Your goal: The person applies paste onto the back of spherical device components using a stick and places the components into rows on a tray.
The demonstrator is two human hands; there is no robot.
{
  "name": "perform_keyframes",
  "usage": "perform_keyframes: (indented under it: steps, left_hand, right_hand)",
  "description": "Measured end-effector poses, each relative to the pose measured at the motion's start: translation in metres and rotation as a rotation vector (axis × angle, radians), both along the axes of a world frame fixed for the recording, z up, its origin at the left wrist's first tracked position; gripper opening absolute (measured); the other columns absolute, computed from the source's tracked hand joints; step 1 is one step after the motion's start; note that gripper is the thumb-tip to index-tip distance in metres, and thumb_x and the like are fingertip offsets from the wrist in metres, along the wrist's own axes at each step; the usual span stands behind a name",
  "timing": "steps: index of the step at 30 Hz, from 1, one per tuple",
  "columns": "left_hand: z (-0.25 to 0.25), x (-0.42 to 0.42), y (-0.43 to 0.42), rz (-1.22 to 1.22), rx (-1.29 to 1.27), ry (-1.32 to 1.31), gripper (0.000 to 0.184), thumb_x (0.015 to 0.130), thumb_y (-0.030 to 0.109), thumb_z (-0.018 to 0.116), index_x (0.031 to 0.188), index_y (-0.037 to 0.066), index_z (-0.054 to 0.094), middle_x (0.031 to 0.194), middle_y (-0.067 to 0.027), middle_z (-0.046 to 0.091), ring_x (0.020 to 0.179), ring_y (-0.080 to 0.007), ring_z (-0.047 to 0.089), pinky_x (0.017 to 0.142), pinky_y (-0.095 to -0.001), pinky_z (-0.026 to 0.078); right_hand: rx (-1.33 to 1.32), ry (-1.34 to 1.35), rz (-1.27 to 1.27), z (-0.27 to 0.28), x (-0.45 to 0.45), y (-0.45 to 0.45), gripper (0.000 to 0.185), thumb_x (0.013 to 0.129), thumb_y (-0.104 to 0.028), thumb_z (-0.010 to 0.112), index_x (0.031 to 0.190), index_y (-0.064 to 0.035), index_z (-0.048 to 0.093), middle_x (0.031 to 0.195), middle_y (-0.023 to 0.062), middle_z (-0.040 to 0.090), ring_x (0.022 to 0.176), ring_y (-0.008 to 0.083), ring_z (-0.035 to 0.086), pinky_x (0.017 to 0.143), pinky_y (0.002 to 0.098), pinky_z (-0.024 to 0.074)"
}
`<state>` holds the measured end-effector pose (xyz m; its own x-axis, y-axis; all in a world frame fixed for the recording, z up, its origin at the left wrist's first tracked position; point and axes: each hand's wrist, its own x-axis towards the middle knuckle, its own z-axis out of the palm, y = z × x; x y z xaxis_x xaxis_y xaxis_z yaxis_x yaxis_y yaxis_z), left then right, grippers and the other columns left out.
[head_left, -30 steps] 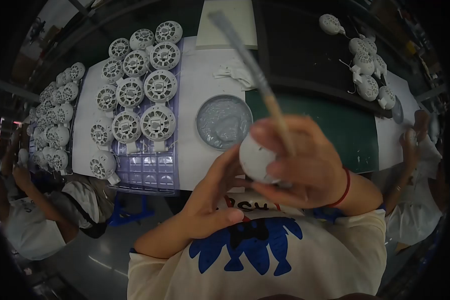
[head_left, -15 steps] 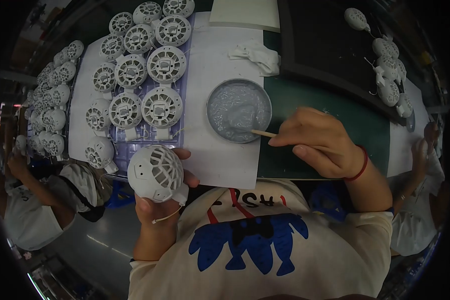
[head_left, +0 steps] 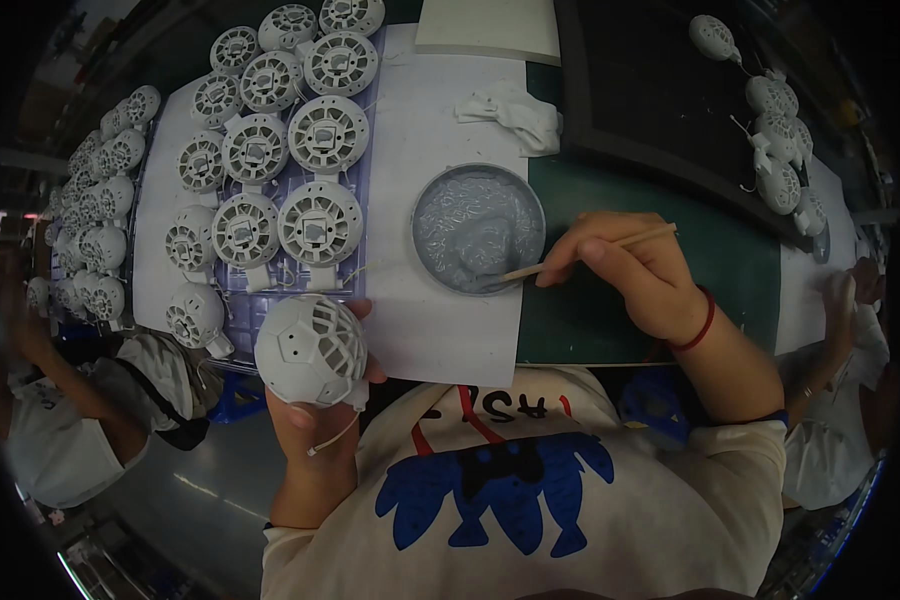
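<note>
My left hand is wrapped round a white ball-shaped plastic housing with a lattice of openings on one side. A thin cable with a small connector hangs from the housing's lower edge. Between the fingers of my right hand is a thin wooden stick, held at a slant. Its far tip dips into grey paste in a round shallow dish, at the dish's lower right. The dish stands on white paper.
Several similar white housings stand in a purple tray at left. A crumpled white cloth lies behind the dish. A dark board with more housings is at right. Other people sit on both sides.
My right hand has turned, so the stick's rear end now shows above it. The stick's tip has shifted slightly left and down in the paste. My left hand keeps holding the housing.
</note>
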<state>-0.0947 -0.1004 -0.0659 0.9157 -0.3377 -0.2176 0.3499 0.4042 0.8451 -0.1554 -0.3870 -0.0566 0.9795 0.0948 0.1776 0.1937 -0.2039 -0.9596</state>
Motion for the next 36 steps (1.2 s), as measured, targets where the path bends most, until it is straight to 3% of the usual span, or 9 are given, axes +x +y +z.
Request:
perform_keyframes:
  steps: [2,11,15,18,20,21,23,27,36]
  left_hand:
    - [-0.004,0.005,0.002,0.034,0.033,-0.105,0.099,0.061,0.052,0.081,0.131,-0.003,0.036,0.12,-0.0273,0.052,0.084,-0.0245,0.064,0.062,-0.0301,0.055]
    - [-0.011,0.007,0.018,-0.043,-0.092,-0.16,0.071,0.086,0.051,0.056,0.137,0.007,0.036,0.13,-0.0291,0.046,0.07,-0.0176,0.058,0.06,-0.0263,0.047]
    - [0.007,0.003,0.013,0.0,0.045,-0.113,0.086,0.073,0.047,0.073,0.135,0.002,0.035,0.123,-0.0255,0.052,0.073,-0.0194,0.063,0.06,-0.0285,0.053]
    - [0.017,0.003,0.011,-0.106,0.077,-0.139,0.086,0.067,0.027,0.081,0.136,0.002,0.036,0.121,-0.0225,0.054,0.084,-0.0197,0.063,0.07,-0.03,0.054]
    - [0.021,0.003,0.009,-0.238,0.454,-0.362,0.086,0.06,0.01,0.084,0.134,0.001,0.041,0.12,-0.0188,0.055,0.093,-0.0205,0.062,0.08,-0.0321,0.053]
    - [0.021,0.005,0.006,-0.266,0.596,-0.529,0.082,0.056,0.004,0.085,0.129,0.002,0.047,0.112,-0.013,0.058,0.095,-0.0206,0.062,0.083,-0.0318,0.051]
    - [0.016,0.007,0.002,-0.267,0.683,-0.633,0.081,0.056,0.008,0.086,0.128,0.003,0.049,0.107,-0.0118,0.058,0.094,-0.021,0.062,0.082,-0.0315,0.051]
    - [0.017,0.008,-0.005,-0.29,0.825,-0.809,0.076,0.056,0.016,0.087,0.123,0.008,0.052,0.098,-0.0113,0.058,0.09,-0.0237,0.063,0.075,-0.0317,0.051]
    - [0.021,0.006,-0.007,-0.247,0.941,-0.884,0.076,0.055,0.021,0.087,0.122,0.009,0.053,0.098,-0.0107,0.058,0.085,-0.0255,0.063,0.071,-0.0329,0.051]
  right_hand:
    - [0.293,0.146,-0.061,-0.005,0.0,0.003,0.028,0.096,-0.013,0.043,0.091,0.0047,0.065,0.083,0.0113,0.065,0.078,0.0152,0.062,0.07,0.0244,0.0487]
    - [0.429,0.145,-0.047,-0.012,0.003,0.011,0.032,0.098,-0.016,0.04,0.092,0.0046,0.063,0.08,0.012,0.066,0.075,0.0155,0.063,0.07,0.0253,0.0492]
    - [0.453,0.051,-0.037,-0.011,-0.002,0.009,0.032,0.098,-0.016,0.04,0.093,0.0048,0.064,0.086,0.0132,0.066,0.078,0.0151,0.063,0.072,0.0248,0.0496]
    - [0.289,-0.099,-0.181,-0.002,-0.011,0.011,0.027,0.094,-0.013,0.043,0.092,0.0023,0.065,0.092,0.0143,0.066,0.079,0.0179,0.062,0.071,0.0274,0.0471]
    - [-0.391,-0.385,-0.206,0.01,-0.014,0.007,0.019,0.086,-0.008,0.049,0.09,-0.0022,0.066,0.096,0.0128,0.065,0.079,0.0205,0.061,0.069,0.0309,0.0429]
    - [-0.382,-0.394,-0.187,0.013,-0.013,0.012,0.019,0.086,-0.008,0.049,0.09,-0.0022,0.066,0.096,0.0128,0.065,0.079,0.0205,0.061,0.069,0.0309,0.0429]
    - [-0.525,-0.626,-0.096,0.017,-0.016,0.021,0.019,0.076,-0.006,0.053,0.089,-0.0066,0.066,0.094,0.0107,0.065,0.077,0.0216,0.059,0.067,0.0329,0.0391]
    - [-0.647,-0.825,0.01,0.013,-0.027,0.042,0.012,0.078,-0.013,0.059,0.088,-0.0111,0.065,0.097,0.0064,0.067,0.083,0.0184,0.06,0.078,0.0343,0.0426]
    - [-0.531,-0.736,0.072,0.014,-0.028,0.051,0.012,0.083,-0.01,0.054,0.089,-0.009,0.064,0.095,0.0077,0.068,0.084,0.0185,0.061,0.078,0.034,0.0424]
